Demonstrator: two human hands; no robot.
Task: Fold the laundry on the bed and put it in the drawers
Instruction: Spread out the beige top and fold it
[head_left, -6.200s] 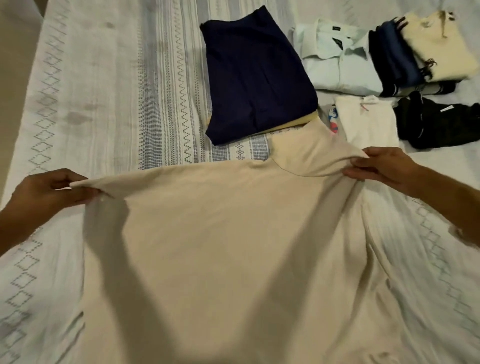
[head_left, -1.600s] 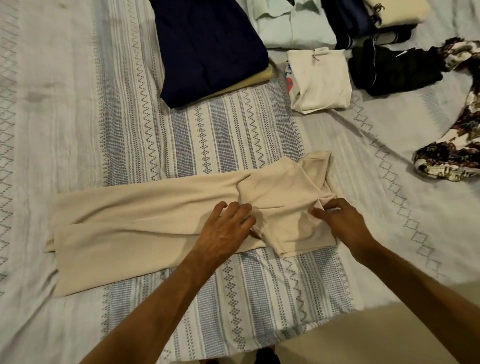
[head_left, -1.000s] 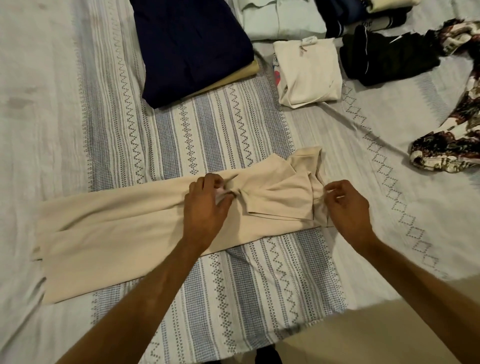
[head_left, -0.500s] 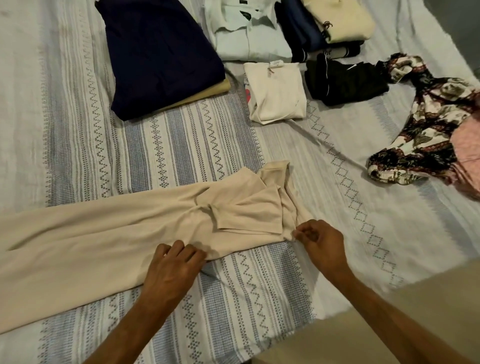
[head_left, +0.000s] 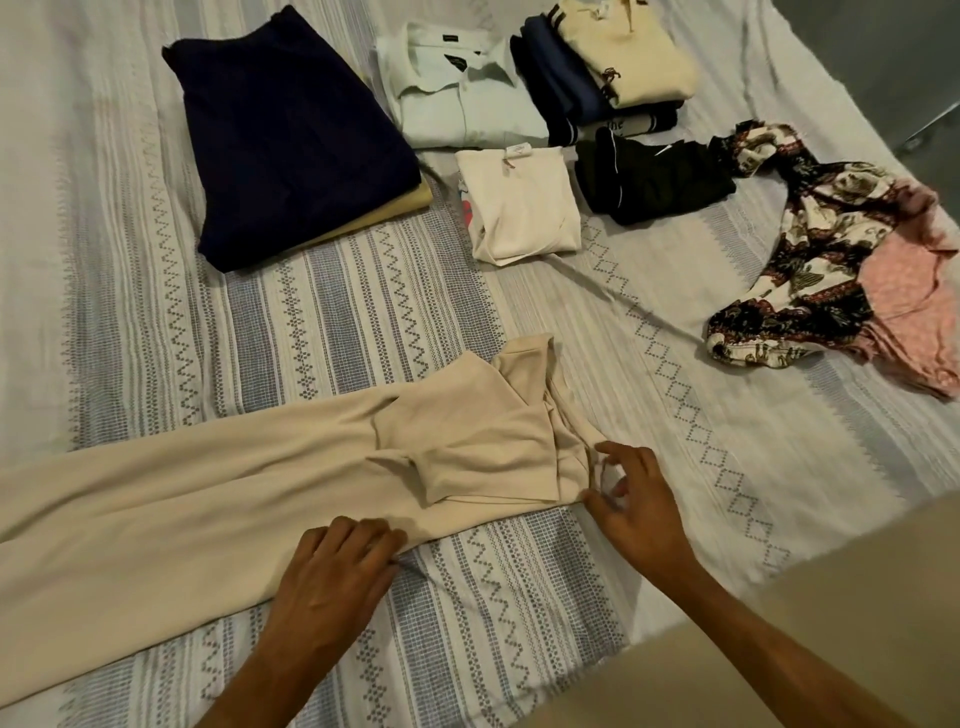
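Observation:
A beige shirt (head_left: 218, 499) lies folded into a long strip across the near part of the bed, its collar end to the right and a sleeve folded over on top. My left hand (head_left: 337, 571) lies on the strip's near edge with its fingers curled onto the cloth. My right hand (head_left: 631, 506) is at the collar end, its fingers spread and loosely bent, the fingertips touching the cloth's edge.
Folded clothes line the far side: a navy piece (head_left: 291, 140) over a yellow one, a white dress shirt (head_left: 462, 98), a cream sweater (head_left: 623, 57) on dark garments, a small cream top (head_left: 519, 202), a black piece (head_left: 649, 179). Unfolded floral (head_left: 810, 260) and pink (head_left: 904, 312) clothes lie right. The striped bedspread (head_left: 363, 312) ends at the near right.
The shirt went from held spread out to a narrow strip on the bed. In the last half second my right hand loosened its pinch at the collar end; my left hand stayed on the near edge.

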